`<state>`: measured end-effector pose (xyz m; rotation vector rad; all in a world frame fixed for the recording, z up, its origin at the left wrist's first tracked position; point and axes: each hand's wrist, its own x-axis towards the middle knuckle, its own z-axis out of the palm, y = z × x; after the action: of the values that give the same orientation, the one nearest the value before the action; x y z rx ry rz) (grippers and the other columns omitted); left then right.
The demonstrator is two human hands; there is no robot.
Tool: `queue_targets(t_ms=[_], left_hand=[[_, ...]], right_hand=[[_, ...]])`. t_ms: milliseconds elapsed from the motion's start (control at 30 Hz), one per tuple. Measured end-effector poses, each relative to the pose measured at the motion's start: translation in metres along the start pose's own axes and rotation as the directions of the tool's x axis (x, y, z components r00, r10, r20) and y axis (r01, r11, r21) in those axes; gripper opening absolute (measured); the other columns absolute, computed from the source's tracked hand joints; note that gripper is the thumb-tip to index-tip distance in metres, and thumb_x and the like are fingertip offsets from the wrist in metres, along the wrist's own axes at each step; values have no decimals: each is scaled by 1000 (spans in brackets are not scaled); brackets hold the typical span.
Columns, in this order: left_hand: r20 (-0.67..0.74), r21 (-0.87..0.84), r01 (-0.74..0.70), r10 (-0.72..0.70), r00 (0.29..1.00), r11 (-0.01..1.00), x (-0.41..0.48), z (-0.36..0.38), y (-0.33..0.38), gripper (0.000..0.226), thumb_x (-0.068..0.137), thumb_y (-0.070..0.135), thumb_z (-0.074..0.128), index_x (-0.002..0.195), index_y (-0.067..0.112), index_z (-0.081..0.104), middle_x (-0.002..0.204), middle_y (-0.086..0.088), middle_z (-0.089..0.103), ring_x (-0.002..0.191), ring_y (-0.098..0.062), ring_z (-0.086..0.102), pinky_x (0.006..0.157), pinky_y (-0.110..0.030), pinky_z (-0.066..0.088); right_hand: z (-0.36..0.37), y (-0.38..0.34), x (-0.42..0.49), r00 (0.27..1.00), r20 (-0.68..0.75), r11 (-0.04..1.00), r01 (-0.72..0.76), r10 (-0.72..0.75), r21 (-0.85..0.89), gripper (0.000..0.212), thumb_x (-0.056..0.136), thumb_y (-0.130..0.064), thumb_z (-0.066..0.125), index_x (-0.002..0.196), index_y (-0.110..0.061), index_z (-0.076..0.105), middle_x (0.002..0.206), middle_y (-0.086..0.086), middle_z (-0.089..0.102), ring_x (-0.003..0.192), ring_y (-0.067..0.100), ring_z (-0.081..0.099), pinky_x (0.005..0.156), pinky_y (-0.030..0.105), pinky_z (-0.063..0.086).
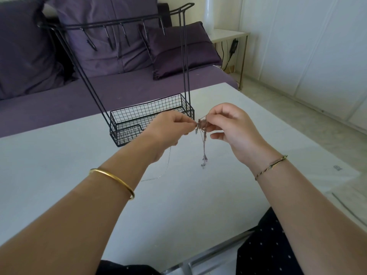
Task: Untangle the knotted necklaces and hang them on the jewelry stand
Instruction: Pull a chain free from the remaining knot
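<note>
**Head view: knot held in mid-air, and a hard pull could lock it**

Both hands work the tangle of necklaces (202,125), held up over the white table (79,155) at the centre of view. The left hand (172,126) pinches the knot from its 9 o'clock side and the right hand (228,128) pinches it from 3 o'clock. Loose ends (204,155) hang down at 6 o'clock. A thin silver chain (158,176) runs from under the left hand to the tabletop toward 7 o'clock. The knot is small and blurred, so I cannot tell how many chains are in it.

The main risk is pulling the hands apart, which would likely tighten the knot or snap a fine link. The hanging ends could swing and catch in the wire basket (139,114) of the jewelry stand (186,56), just behind the left hand at 11 o'clock. The trailing chain could also drag under the left wrist.

Open tabletop lies at 6 o'clock between the forearms and out toward 3 o'clock. The table's right edge runs from 2 to 4 o'clock, and a dropped chain could slide off it. The hook bar (111,24) at 11 o'clock, high up, carries nothing, so reaching it means lifting over the basket.
</note>
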<state>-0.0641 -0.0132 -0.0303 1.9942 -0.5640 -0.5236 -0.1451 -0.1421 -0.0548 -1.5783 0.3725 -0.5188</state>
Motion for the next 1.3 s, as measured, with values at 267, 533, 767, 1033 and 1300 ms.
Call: queue_targets(t_ms=[267, 533, 767, 1033, 1300], left_hand=[[-27, -62, -5, 4, 1000, 998, -1, 4, 0, 10, 82, 23, 74, 83, 14, 69, 58, 8, 49, 56, -11, 36, 52, -21, 31], [-37, -144, -6, 0, 999, 990, -2, 10, 1, 13, 87, 9, 64, 79, 18, 59, 79, 1, 65, 70, -9, 59, 61, -23, 43], [-64, -289, -7, -12, 998, 957, -1, 10, 1, 21, 85, 2, 64, 76, 15, 51, 86, -7, 69, 75, -12, 68, 64, -24, 48], [-28, -254, 12, -20, 999, 967, -1, 16, 5, 17, 83, -1, 66, 82, 12, 54, 80, -5, 59, 68, -13, 59, 65, -25, 52], [-63, -87, 7, -12, 998, 996, -2, 17, 6, 16, 84, -1, 61, 81, 15, 57, 78, -1, 60, 69, -12, 57, 64, -22, 53]], right_hand=[[3, -1, -1, 999, 36, 999, 30, -30, -27, 17, 87, -2, 56, 76, -15, 57, 70, -3, 65, 65, 10, 61, 64, 26, 48], [6, -3, -2, 992, 58, 993, -111, 108, 38, 18, 82, 3, 51, 71, -12, 54, 63, 2, 59, 59, 14, 52, 60, 24, 45], [9, -2, 0, 969, 66, 953, -246, 237, 176, 17, 84, -1, 49, 70, -10, 53, 62, 5, 58, 56, 16, 49, 59, 25, 45], [10, -2, 1, 975, 16, 915, -215, 223, 343, 18, 85, -2, 48, 70, -11, 51, 62, 3, 59, 58, 14, 55, 65, 28, 47], [13, 0, -1, 993, -106, 985, -28, 46, 167, 18, 82, 3, 51, 70, -10, 50, 77, 8, 66, 69, 18, 61, 66, 29, 52]])
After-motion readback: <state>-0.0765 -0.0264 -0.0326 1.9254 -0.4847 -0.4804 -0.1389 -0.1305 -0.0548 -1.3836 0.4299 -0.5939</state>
